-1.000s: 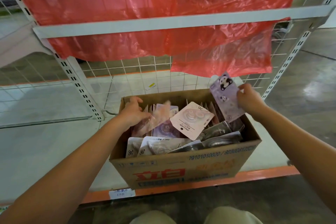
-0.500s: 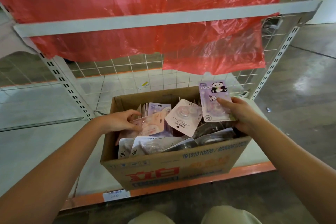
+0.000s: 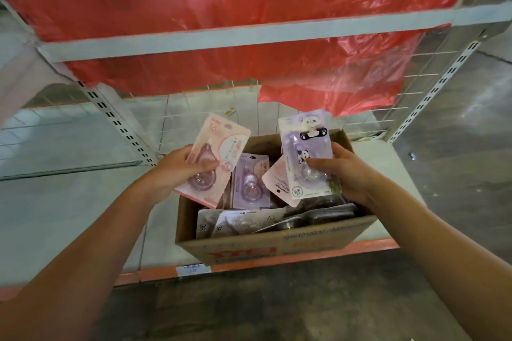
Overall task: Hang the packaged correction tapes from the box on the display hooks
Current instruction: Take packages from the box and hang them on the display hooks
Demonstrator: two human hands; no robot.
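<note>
An open cardboard box (image 3: 277, 248) stands on the low white shelf, filled with several packaged correction tapes (image 3: 250, 184). My left hand (image 3: 177, 171) grips a pink correction tape pack (image 3: 219, 152) above the box's left rim, thumb across its front. My right hand (image 3: 343, 174) holds a purple panda correction tape pack (image 3: 306, 144) upright over the box's right side. No display hooks show in this view.
Red plastic sheeting (image 3: 249, 14) drapes over a white shelf rail (image 3: 249, 36) above the box. A wire grid back panel (image 3: 177, 116) and slotted uprights (image 3: 119, 122) stand behind. The shelf's orange front edge (image 3: 304, 257) meets the grey floor (image 3: 277, 304).
My left hand has lifted a pink pack out of the box. My right hand has brought the purple panda pack down and nearer to me. The view has tilted lower.
</note>
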